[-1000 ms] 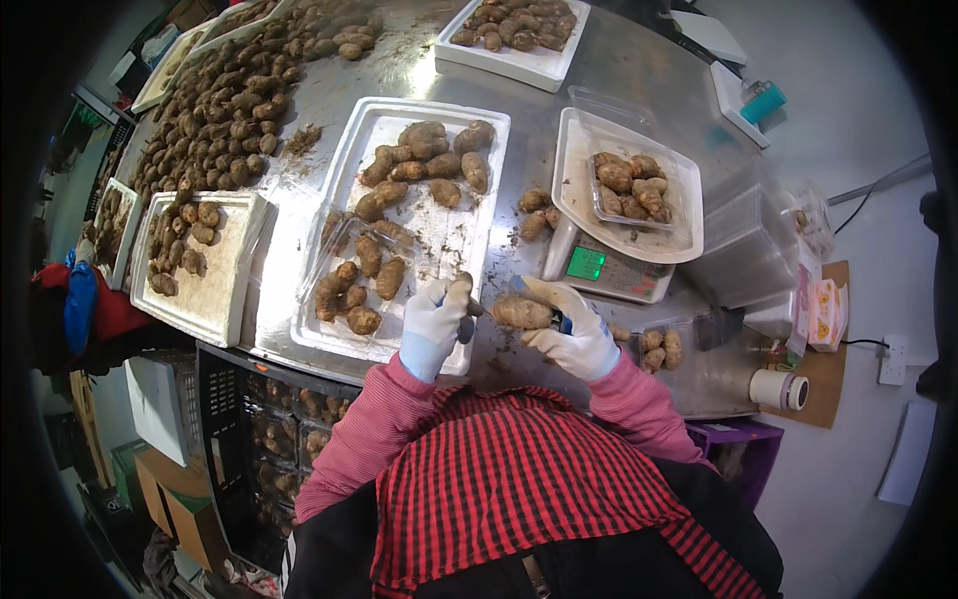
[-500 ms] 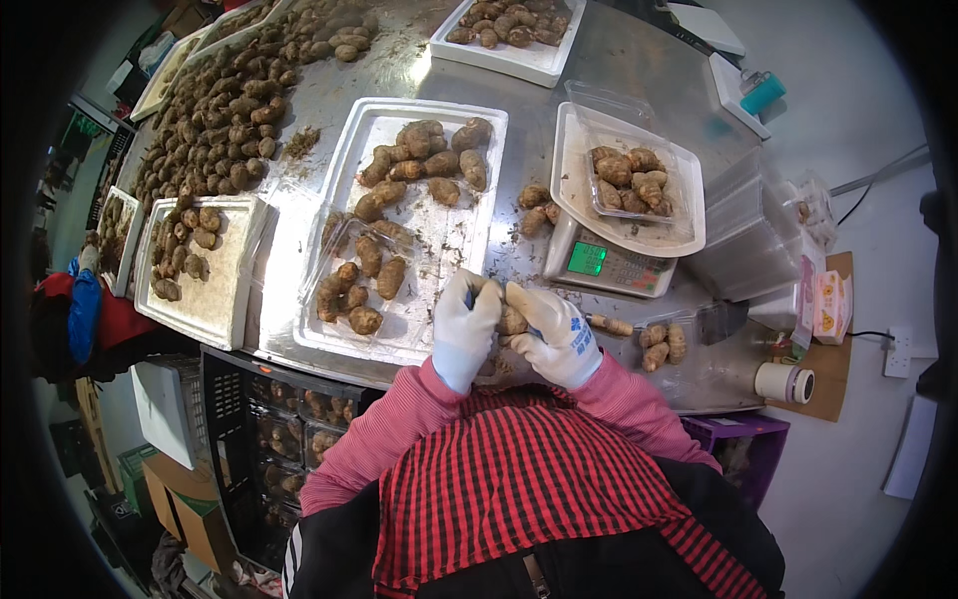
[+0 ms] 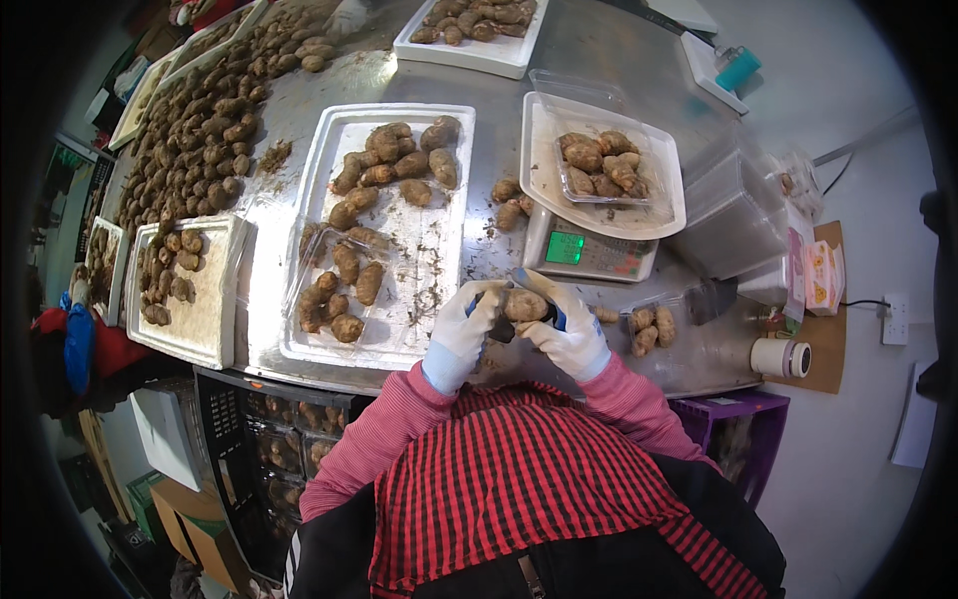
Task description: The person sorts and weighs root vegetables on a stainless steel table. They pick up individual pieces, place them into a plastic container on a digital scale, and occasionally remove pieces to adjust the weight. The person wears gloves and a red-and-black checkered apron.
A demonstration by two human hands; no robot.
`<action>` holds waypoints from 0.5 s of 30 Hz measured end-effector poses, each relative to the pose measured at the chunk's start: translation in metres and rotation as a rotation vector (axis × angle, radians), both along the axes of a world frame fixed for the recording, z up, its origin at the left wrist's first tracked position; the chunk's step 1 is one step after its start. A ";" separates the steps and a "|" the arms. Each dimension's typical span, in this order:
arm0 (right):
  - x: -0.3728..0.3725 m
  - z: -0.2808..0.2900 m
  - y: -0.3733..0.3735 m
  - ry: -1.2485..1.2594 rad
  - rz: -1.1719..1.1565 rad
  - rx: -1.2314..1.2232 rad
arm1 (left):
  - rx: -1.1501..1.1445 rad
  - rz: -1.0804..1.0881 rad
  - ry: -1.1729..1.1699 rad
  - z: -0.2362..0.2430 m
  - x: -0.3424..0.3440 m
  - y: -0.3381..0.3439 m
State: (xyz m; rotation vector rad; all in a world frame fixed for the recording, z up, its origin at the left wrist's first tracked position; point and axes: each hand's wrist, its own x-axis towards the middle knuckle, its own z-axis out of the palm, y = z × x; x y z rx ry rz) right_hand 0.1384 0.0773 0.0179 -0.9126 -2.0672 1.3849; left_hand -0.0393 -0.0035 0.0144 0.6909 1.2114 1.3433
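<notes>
A brown taro (image 3: 524, 305) is held between my two gloved hands, over the near edge of the metal table. My left hand (image 3: 469, 324), in a white glove, grips its left end with curled fingers. My right hand (image 3: 566, 327) closes around its right side with thumb and fingers. Something dark shows below the taro beside my left fingers; I cannot make out whether it is glove or a tool. To the left, a white foam tray (image 3: 449, 230) holds several taros and a clear plastic box (image 3: 317, 290) with more. Right of my hands, a few small taros (image 3: 651, 329) lie in clear plastic.
A digital scale (image 3: 589, 252) carries a white tray (image 3: 659, 215) with a clear box of taros. Stacked clear boxes (image 3: 728, 200) stand to its right. A big taro heap (image 3: 200, 150) covers the far left. A white roll (image 3: 780, 357) sits at the right edge.
My hands have turned the taro so that more of it shows, and the right fingers have opened wider around it. The view has shifted slightly; a gloved hand now appears at the far heap.
</notes>
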 end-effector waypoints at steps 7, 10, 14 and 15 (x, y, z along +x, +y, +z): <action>0.013 0.010 -0.009 -0.015 -0.035 0.071 | -0.034 -0.032 0.188 -0.002 0.019 0.005; 0.020 0.016 -0.009 -0.069 -0.052 0.140 | -0.185 0.012 0.142 0.001 0.023 0.012; 0.022 0.017 -0.006 -0.151 -0.113 0.190 | 0.066 0.037 0.140 0.005 0.042 0.012; 0.022 0.017 -0.005 -0.108 -0.072 0.230 | -0.005 -0.030 0.386 0.005 0.044 0.012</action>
